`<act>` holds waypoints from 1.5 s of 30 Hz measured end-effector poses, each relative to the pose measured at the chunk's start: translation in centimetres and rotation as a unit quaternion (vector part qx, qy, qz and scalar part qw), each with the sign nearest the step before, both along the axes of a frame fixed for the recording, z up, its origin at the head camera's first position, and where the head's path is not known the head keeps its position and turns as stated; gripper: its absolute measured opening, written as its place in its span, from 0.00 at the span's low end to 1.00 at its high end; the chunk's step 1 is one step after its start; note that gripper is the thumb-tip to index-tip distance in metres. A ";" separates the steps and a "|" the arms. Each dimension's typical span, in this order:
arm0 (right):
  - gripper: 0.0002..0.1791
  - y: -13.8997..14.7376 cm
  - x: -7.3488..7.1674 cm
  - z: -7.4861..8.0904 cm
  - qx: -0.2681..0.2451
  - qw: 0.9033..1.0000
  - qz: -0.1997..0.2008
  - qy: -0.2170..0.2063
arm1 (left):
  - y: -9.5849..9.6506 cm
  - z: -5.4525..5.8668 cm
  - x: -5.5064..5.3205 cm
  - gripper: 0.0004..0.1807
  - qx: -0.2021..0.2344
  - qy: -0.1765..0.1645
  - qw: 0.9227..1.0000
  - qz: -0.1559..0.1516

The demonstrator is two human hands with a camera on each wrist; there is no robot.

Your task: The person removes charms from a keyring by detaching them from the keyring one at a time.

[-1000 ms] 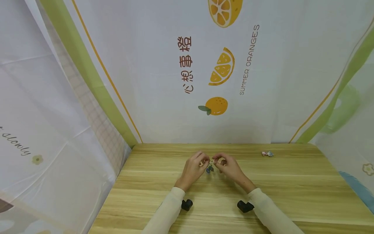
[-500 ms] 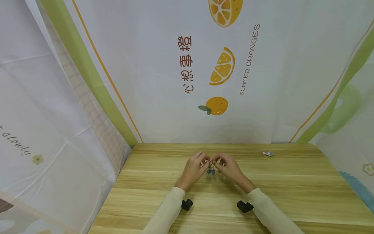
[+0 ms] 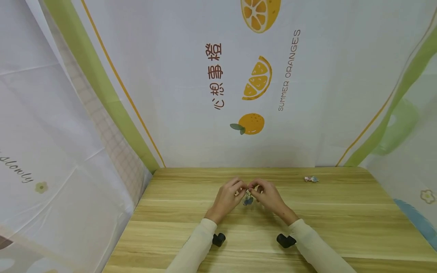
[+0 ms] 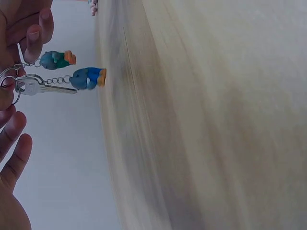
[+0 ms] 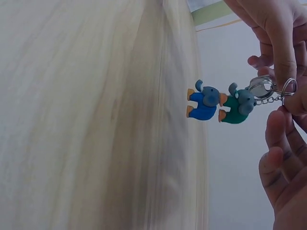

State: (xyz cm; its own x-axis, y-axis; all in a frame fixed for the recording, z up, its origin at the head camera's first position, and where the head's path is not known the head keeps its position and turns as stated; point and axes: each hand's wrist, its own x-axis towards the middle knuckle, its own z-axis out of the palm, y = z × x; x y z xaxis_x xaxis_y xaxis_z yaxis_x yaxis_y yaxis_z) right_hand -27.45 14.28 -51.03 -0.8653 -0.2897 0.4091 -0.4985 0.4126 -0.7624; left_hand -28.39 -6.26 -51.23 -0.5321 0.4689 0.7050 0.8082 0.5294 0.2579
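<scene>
Two hands at work above a wood-grain worktop [image 3: 252, 235]. The left hand [image 3: 223, 197] and the right hand [image 3: 269, 196] face each other near the middle, with forearms in pale sleeves [image 3: 196, 246]. The fingers of both hands are bent inward and pinch a metal key ring [image 5: 289, 87] between thumb and index finger; which loop each hand grips cannot be told. In the wrist views some of the remaining fingers are spread away from the metal.

The key ring is held in the air between the two hands, clear of the worktop. From it hang a silver key [image 4: 50, 89] and, on short chains, two elephant-like charms: a green charm [image 5: 235, 109] and a blue charm [image 5: 203, 106], both with grey-blue heads and orange feet.

Well apart, to the right and near the far edge of the worktop, lies a small pink and blue object [image 3: 311, 179], too small to identify. A black fitting [image 3: 219, 239] shows beside each cuff. Behind the worktop hangs a white cloth [image 3: 184, 125] printed with oranges and the words "SUMMER ORANGES".
</scene>
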 end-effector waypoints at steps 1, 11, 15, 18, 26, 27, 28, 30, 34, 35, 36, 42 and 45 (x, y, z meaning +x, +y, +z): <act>0.04 0.0 0.0 0.0 -0.001 1.000 -0.001 -0.002 | 0.0 0.0 0.0 0.05 0.001 0.004 1.000 0.001; 0.04 0.0 -0.2 0.2 -0.018 0.996 -0.050 -0.067 | -0.2 0.3 0.2 0.05 0.022 -0.008 1.000 0.011; 0.04 0.1 -0.2 0.3 -0.022 0.996 -0.048 -0.073 | -0.4 0.4 0.2 0.05 0.025 -0.012 1.000 0.013; 0.04 0.1 -0.2 0.2 -0.021 0.997 -0.039 -0.070 | -0.4 0.3 0.2 0.04 0.020 -0.018 1.000 0.015; 0.08 0.1 -0.3 -0.1 -0.019 1.000 0.006 -0.018 | -0.4 0.3 0.2 0.04 0.016 -0.025 0.999 0.019; 0.08 0.1 -0.3 -0.2 -0.017 1.000 0.011 -0.009 | -0.4 0.3 0.2 0.04 0.017 -0.022 0.999 0.019; 0.08 0.1 -0.4 -0.2 -0.014 1.000 0.014 -0.001 | -0.4 0.3 0.2 0.04 0.017 -0.021 0.999 0.019; 0.08 0.0 -0.4 -0.2 -0.010 1.000 0.016 0.011 | -0.4 0.2 0.1 0.03 0.018 -0.018 0.999 0.019; 0.07 -0.1 -0.4 -0.3 -0.002 1.000 0.013 0.023 | -0.5 0.1 0.0 0.02 0.020 -0.017 1.000 0.015; 0.07 -0.1 -0.4 -0.3 0.000 1.000 0.012 0.024 | -0.4 0.0 0.0 0.02 0.021 -0.014 1.000 0.014; 0.07 -0.1 -0.5 -0.4 0.002 1.000 0.011 0.026 | -0.4 0.0 0.0 0.02 0.023 -0.010 1.000 0.013; 0.06 -0.1 -0.3 -0.3 0.011 1.000 0.001 0.021 | -0.1 -0.1 0.1 0.06 0.016 0.009 1.000 0.006; 0.05 0.0 -0.2 -0.2 0.016 1.000 -0.003 0.011 | -0.1 -0.1 0.1 0.05 0.006 0.016 1.000 0.002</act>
State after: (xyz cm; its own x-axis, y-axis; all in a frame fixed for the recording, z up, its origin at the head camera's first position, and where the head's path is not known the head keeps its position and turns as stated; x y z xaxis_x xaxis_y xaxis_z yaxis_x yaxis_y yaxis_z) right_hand -27.62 14.24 -51.23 -0.8583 -0.2969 0.4185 -0.5119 0.4392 -0.7383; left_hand -28.28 -6.35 -51.35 -0.5113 0.4582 0.7271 0.8142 0.5291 0.2391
